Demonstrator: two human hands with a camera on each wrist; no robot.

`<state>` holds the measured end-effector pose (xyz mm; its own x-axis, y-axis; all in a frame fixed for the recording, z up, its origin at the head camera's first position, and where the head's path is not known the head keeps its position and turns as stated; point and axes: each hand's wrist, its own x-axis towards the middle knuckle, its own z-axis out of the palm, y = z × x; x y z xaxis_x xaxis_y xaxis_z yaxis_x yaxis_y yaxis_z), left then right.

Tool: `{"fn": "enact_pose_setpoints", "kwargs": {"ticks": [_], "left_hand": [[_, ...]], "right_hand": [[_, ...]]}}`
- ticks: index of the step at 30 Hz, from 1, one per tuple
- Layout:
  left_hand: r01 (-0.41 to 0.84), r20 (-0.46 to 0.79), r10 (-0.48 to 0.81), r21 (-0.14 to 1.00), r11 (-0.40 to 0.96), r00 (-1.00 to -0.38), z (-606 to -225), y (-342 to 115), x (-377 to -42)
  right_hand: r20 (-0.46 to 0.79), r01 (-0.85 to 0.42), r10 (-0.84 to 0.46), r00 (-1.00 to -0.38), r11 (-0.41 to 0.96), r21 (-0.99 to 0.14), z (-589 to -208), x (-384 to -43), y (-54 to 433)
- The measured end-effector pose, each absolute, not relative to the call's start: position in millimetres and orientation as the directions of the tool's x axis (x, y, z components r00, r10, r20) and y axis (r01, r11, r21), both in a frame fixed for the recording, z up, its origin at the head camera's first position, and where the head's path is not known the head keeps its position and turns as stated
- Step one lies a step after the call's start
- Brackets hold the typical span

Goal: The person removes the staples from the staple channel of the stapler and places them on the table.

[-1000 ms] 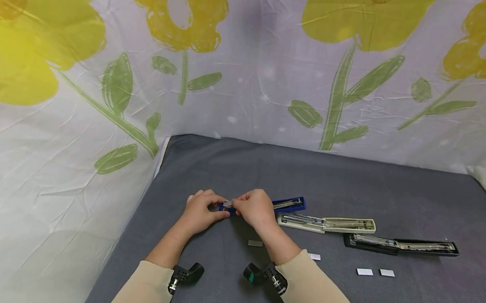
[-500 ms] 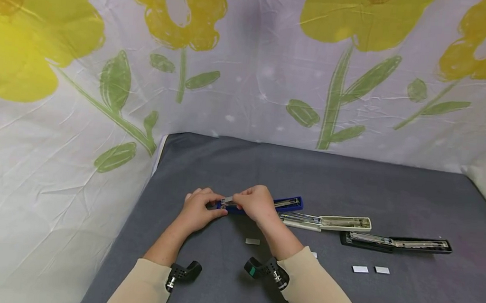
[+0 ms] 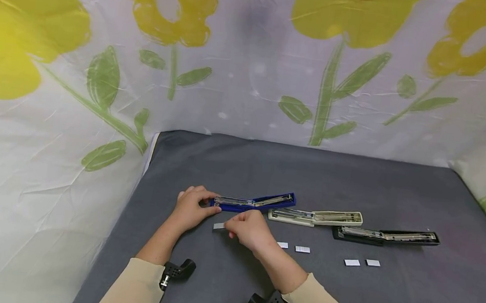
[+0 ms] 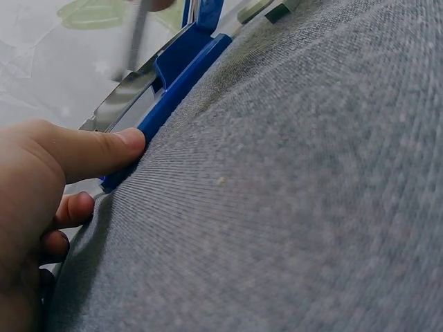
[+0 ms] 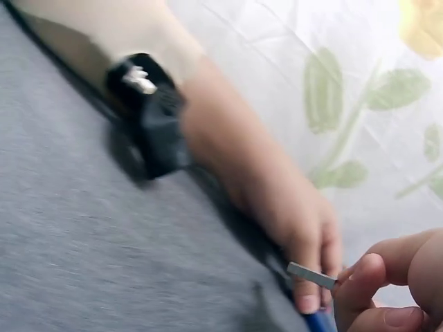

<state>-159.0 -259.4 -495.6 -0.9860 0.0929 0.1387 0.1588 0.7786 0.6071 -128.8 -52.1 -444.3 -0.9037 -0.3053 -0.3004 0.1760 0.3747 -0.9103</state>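
At the left of a row of staplers lies a blue stapler [image 3: 231,208], opened out flat with its metal staple channel facing up. My left hand [image 3: 189,210] grips its left end, the thumb along the near side of the blue base [image 4: 181,84] in the left wrist view. My right hand [image 3: 250,228] pinches a short grey strip of staples [image 3: 218,225] between thumb and fingertips, on the near side of the stapler. In the right wrist view the staple strip [image 5: 311,275] sticks out from the fingertips and overlaps my left hand.
A cream stapler [image 3: 291,220] and a black stapler [image 3: 358,238], both opened out, lie to the right. Nearer me are several small white strips [image 3: 302,249], two of them [image 3: 352,263] farther right. Dark grey cloth covers the table; a flower-print curtain [image 3: 249,76] stands behind.
My right hand has moved from over the blue stapler's channel toward me, carrying the staple strip off it. My left hand stays on the stapler's end. The head view has shifted slightly.
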Motion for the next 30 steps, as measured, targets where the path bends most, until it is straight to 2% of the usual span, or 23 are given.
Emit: {"fn": "enact_pose_setpoints", "kwargs": {"ticks": [11, 22, 30], "left_hand": [[0.147, 0.134, 0.082, 0.609, 0.779, -0.988, -499, -258, -160], [0.159, 0.132, 0.097, 0.617, 0.771, -0.986, -500, -251, -164], [0.145, 0.09, 0.113, 0.62, 0.771, -0.99, -512, -254, -158]], "right_hand": [[-0.152, -0.084, -0.3, -0.942, 0.648, -0.757, -459, -114, -52], [-0.158, -0.137, -0.276, -0.948, 0.802, -0.581, -453, -115, -52], [-0.113, -0.209, -0.297, -0.948, 0.85, -0.484, -455, -104, -51]]}}
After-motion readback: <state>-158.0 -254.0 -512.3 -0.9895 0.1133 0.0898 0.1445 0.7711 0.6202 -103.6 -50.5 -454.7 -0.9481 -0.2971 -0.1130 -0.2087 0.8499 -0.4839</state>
